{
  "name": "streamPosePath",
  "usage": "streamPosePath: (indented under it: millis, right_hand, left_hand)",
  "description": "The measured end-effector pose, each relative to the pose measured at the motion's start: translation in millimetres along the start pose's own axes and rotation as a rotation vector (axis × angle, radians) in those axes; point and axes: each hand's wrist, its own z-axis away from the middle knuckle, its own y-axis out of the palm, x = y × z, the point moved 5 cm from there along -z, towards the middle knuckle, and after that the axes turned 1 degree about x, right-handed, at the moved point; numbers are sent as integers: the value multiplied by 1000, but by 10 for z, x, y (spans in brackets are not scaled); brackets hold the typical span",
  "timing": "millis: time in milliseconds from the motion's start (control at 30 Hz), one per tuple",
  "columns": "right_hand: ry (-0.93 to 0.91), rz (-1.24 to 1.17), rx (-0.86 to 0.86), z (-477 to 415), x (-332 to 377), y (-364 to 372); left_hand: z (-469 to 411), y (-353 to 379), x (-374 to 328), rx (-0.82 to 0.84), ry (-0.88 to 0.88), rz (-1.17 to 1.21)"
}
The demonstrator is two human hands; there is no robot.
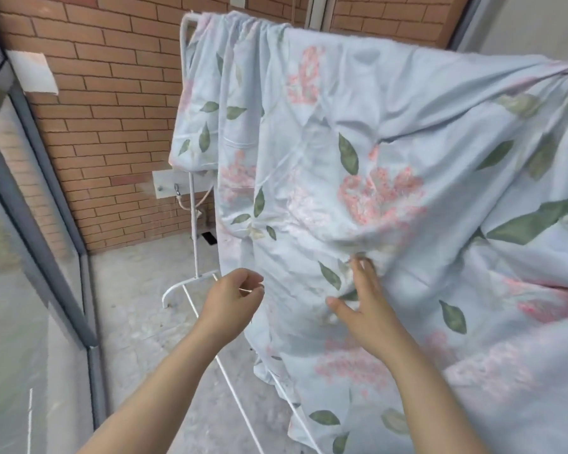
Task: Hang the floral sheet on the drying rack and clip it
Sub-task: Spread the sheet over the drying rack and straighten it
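Observation:
The pale blue floral sheet (391,152), printed with pink flowers and green leaves, is draped over the top bar of the white drying rack (192,204) and hangs down to the floor. It bunches at the top left corner. My right hand (363,306) lies against the hanging cloth with fingers straight and spread. My left hand (235,294) hovers just left of the sheet's edge, fingers loosely curled, holding nothing. No clip shows in view.
A red brick wall (105,103) stands behind the rack. A grey-framed glass panel (30,224) runs along the left. The concrete floor (135,296) lies below, crossed by the rack's white base bars (230,381).

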Motion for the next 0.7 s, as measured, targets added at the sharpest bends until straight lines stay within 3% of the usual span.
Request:
streamPosePath:
  millis: [67, 133, 333, 500, 600, 700]
  right_hand:
    - [133, 110, -194, -155, -220, -201]
    - [231, 129, -263, -235, -312, -275]
    - [36, 78, -111, -526, 24, 173]
    - [256, 175, -346, -840, -239, -121]
    - [353, 184, -328, -952, -250, -122]
    - [306, 160, -292, -1043, -72, 121]
  left_hand:
    - [-148, -10, 51, 6, 0, 4]
    - [-278, -12, 76, 11, -2, 16]
    - [-613, -26, 206, 13, -9, 10]
    - [-908, -177, 390, 9, 7, -1]
    - [-1186, -175, 554, 29, 0, 6]
    - [-1460, -92, 680, 84, 1, 15]
